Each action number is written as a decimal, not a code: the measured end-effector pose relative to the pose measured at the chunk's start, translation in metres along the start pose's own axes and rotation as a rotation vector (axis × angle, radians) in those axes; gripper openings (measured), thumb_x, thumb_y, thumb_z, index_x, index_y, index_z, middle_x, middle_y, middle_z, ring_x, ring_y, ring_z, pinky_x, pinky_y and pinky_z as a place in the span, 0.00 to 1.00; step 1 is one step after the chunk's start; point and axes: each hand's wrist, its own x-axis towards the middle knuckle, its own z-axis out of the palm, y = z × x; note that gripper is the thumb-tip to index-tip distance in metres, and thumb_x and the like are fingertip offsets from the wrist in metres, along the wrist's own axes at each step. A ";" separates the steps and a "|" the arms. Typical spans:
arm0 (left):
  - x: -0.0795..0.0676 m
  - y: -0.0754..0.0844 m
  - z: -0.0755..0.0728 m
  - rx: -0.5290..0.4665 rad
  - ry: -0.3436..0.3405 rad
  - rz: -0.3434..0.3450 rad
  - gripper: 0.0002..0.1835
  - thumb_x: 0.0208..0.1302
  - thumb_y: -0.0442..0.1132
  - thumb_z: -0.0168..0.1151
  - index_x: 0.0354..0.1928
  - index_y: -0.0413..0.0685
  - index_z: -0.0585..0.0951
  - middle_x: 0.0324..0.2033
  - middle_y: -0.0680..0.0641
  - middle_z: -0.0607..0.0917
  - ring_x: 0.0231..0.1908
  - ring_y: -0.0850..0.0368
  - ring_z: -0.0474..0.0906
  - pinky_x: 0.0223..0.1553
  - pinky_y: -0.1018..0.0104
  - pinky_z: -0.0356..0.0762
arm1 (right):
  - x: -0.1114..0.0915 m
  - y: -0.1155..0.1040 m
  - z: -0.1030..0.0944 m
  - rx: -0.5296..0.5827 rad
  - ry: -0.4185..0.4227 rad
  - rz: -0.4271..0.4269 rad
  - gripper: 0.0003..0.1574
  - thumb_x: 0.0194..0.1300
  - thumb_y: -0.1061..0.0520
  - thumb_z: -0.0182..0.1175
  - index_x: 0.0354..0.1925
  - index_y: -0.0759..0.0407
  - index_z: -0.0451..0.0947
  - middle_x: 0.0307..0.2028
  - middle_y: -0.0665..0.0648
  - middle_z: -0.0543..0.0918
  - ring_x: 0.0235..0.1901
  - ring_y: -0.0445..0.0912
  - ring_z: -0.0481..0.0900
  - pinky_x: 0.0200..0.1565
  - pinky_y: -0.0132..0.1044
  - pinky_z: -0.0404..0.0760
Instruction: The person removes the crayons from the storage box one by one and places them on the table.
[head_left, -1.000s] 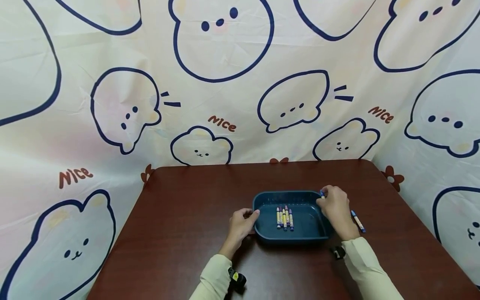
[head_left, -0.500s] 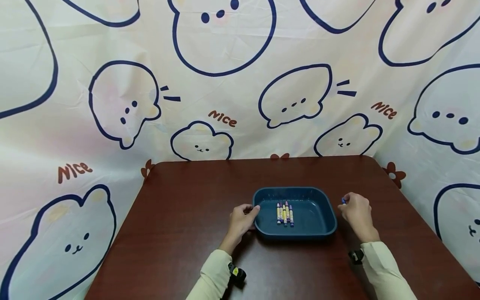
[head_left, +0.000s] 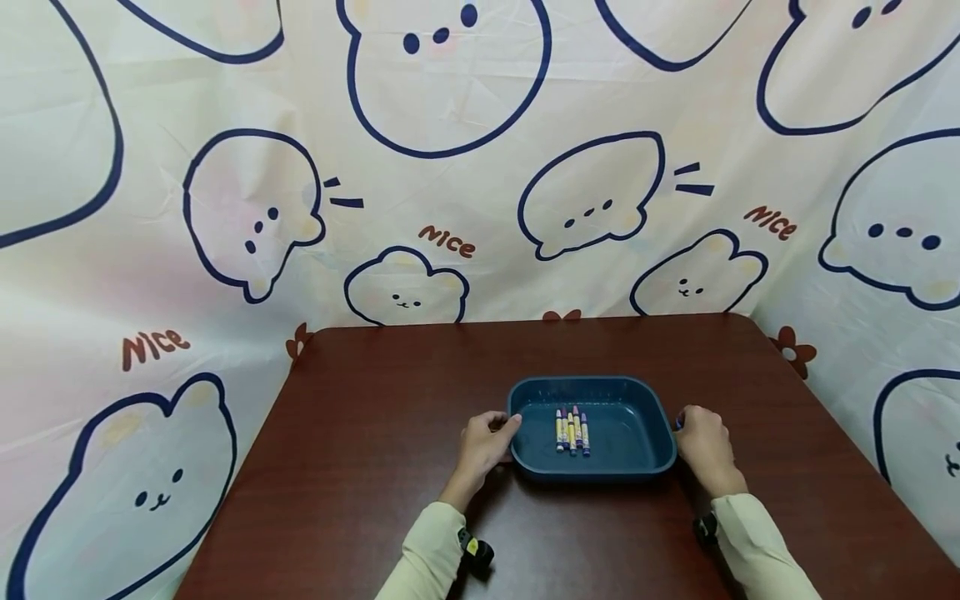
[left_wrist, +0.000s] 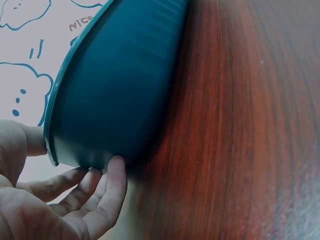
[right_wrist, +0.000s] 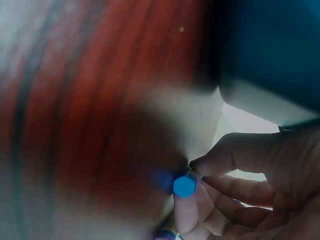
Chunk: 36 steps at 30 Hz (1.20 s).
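Several crayons (head_left: 572, 432) with yellow and purple wrappers lie side by side in a dark teal tray (head_left: 637, 472). At the tray's left end, my left hand (head_left: 482, 442) grips the wall, thumb at the rim and fingers against the outside, as the left wrist view shows. My right hand (head_left: 703, 443) is low beside the tray's right end. It pinches a crayon (right_wrist: 185, 186) whose bright blue end faces the right wrist camera. Below that, a second, darker blue and purple tip (right_wrist: 165, 234) shows at the frame's edge; its hold is unclear.
The tray stands on a dark red-brown wooden table (head_left: 375, 400). Behind the table and along its sides hangs a pale cloth (head_left: 480, 208) printed with blue cartoon outlines.
My right hand has moved from over the tray's right rim to the table beside it. The crayon lying right of the tray is no longer visible there. My left hand stays at the tray.
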 end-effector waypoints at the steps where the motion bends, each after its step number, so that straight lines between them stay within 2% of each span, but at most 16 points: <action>1: 0.000 0.000 0.000 0.008 0.007 0.002 0.26 0.70 0.54 0.63 0.59 0.41 0.82 0.49 0.44 0.86 0.50 0.49 0.83 0.49 0.53 0.86 | 0.000 0.000 0.001 -0.005 0.005 -0.002 0.21 0.64 0.63 0.54 0.19 0.54 0.56 0.15 0.49 0.54 0.17 0.42 0.47 0.19 0.33 0.50; 5: -0.001 0.000 0.000 0.021 0.022 0.006 0.24 0.70 0.53 0.63 0.58 0.42 0.83 0.49 0.44 0.86 0.51 0.49 0.82 0.52 0.51 0.84 | 0.001 0.000 0.001 -0.018 0.008 -0.008 0.20 0.62 0.64 0.53 0.19 0.54 0.55 0.16 0.50 0.54 0.18 0.43 0.48 0.20 0.34 0.51; 11: -0.001 0.000 -0.001 -0.029 0.001 -0.006 0.25 0.71 0.52 0.64 0.59 0.39 0.81 0.49 0.42 0.85 0.47 0.50 0.85 0.41 0.57 0.89 | 0.000 0.000 0.001 -0.026 0.007 -0.025 0.22 0.59 0.68 0.51 0.18 0.52 0.53 0.16 0.49 0.53 0.18 0.42 0.47 0.20 0.34 0.51; 14: -0.001 0.000 -0.001 -0.065 -0.009 -0.012 0.26 0.71 0.51 0.64 0.60 0.38 0.81 0.48 0.41 0.85 0.43 0.50 0.86 0.37 0.57 0.89 | -0.003 -0.002 -0.005 -0.032 0.007 -0.036 0.20 0.63 0.68 0.55 0.18 0.57 0.61 0.14 0.53 0.61 0.14 0.43 0.56 0.19 0.35 0.59; 15: -0.001 0.000 -0.001 -0.071 -0.011 -0.011 0.26 0.71 0.50 0.64 0.60 0.38 0.81 0.48 0.40 0.85 0.42 0.50 0.87 0.37 0.57 0.89 | -0.004 -0.003 -0.009 -0.034 0.019 -0.048 0.17 0.64 0.67 0.57 0.19 0.62 0.67 0.15 0.57 0.67 0.14 0.45 0.63 0.18 0.37 0.65; 17: -0.001 0.000 0.000 -0.078 -0.019 -0.010 0.26 0.71 0.51 0.64 0.60 0.37 0.80 0.49 0.40 0.85 0.40 0.50 0.87 0.37 0.57 0.89 | -0.007 -0.006 -0.018 -0.032 0.051 -0.060 0.09 0.65 0.66 0.61 0.29 0.72 0.76 0.22 0.68 0.78 0.19 0.51 0.74 0.22 0.44 0.76; 18: -0.001 -0.001 0.000 -0.079 -0.023 -0.006 0.26 0.71 0.50 0.64 0.60 0.37 0.80 0.49 0.40 0.85 0.40 0.51 0.87 0.37 0.56 0.89 | -0.008 -0.008 -0.023 -0.027 0.068 -0.062 0.10 0.65 0.65 0.63 0.36 0.76 0.79 0.29 0.72 0.81 0.22 0.54 0.79 0.25 0.47 0.80; 21: -0.002 -0.001 -0.001 -0.083 -0.028 -0.008 0.26 0.71 0.50 0.63 0.61 0.37 0.80 0.50 0.39 0.85 0.38 0.50 0.88 0.37 0.57 0.89 | -0.009 -0.018 -0.037 -0.005 0.123 -0.069 0.22 0.65 0.63 0.64 0.51 0.80 0.78 0.44 0.79 0.82 0.32 0.58 0.83 0.34 0.54 0.84; 24: -0.003 -0.001 -0.001 -0.078 -0.023 -0.002 0.26 0.71 0.50 0.64 0.60 0.37 0.80 0.50 0.40 0.85 0.38 0.50 0.88 0.37 0.57 0.89 | -0.009 -0.032 -0.047 0.016 0.134 -0.057 0.22 0.67 0.60 0.63 0.52 0.77 0.78 0.46 0.76 0.83 0.34 0.59 0.83 0.35 0.52 0.84; 28: -0.004 -0.002 -0.001 -0.077 -0.020 0.004 0.26 0.70 0.51 0.64 0.60 0.37 0.80 0.49 0.40 0.85 0.39 0.50 0.88 0.36 0.57 0.89 | -0.008 -0.052 -0.050 0.034 0.109 -0.050 0.21 0.67 0.57 0.63 0.51 0.73 0.79 0.44 0.71 0.84 0.38 0.58 0.82 0.36 0.50 0.84; 32: -0.004 -0.003 0.000 -0.084 -0.034 0.004 0.27 0.71 0.51 0.64 0.60 0.37 0.80 0.50 0.40 0.85 0.37 0.53 0.88 0.37 0.57 0.89 | -0.006 -0.070 -0.044 0.042 0.067 -0.067 0.19 0.66 0.58 0.62 0.49 0.71 0.81 0.42 0.67 0.86 0.38 0.55 0.82 0.39 0.48 0.82; 36: -0.005 -0.004 0.000 -0.094 -0.034 0.005 0.26 0.71 0.51 0.64 0.60 0.37 0.80 0.50 0.39 0.85 0.34 0.53 0.89 0.35 0.58 0.89 | -0.004 -0.087 -0.029 0.046 0.028 -0.089 0.17 0.63 0.59 0.64 0.47 0.70 0.82 0.39 0.64 0.86 0.35 0.51 0.80 0.38 0.45 0.81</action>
